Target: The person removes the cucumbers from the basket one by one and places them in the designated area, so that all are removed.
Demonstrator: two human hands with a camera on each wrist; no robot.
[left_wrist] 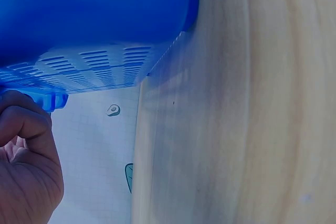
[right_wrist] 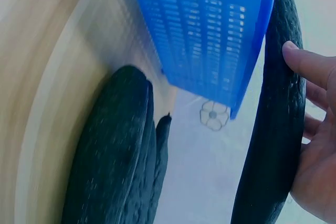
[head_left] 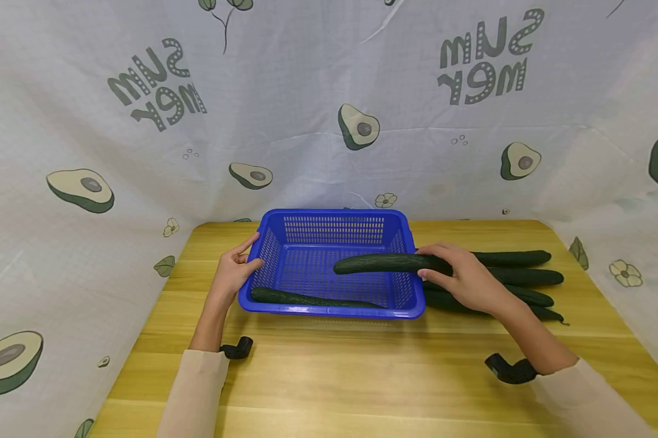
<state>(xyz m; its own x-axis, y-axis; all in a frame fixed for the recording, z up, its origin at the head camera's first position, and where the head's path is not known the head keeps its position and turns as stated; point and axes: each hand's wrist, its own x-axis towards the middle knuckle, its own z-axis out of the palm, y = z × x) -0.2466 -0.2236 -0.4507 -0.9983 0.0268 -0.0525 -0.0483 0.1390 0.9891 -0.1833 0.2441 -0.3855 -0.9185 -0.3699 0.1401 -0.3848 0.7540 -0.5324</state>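
Note:
A blue plastic basket [head_left: 334,311] with slotted walls sits on the wooden table. One long dark green cucumber [head_left: 307,298] lies inside along its near wall. My left hand [head_left: 233,267] holds the basket's left rim, thumb at the inner edge and some fingers curled outside. Above the right rim, my right hand [head_left: 466,275] grips another cucumber [head_left: 380,263], thumb on the near side and fingers on the far side. Its free end points left over the basket's inside. In the right wrist view this held cucumber [right_wrist: 273,129] runs upright beside the basket's slotted wall [right_wrist: 199,40].
Several more cucumbers [head_left: 531,277] lie side by side on the table [head_left: 362,377], right of the basket and partly beneath my right hand. A white cloth [head_left: 307,91] printed with avocados hangs behind the table and at both sides. Each wrist wears a black camera mount [head_left: 509,369].

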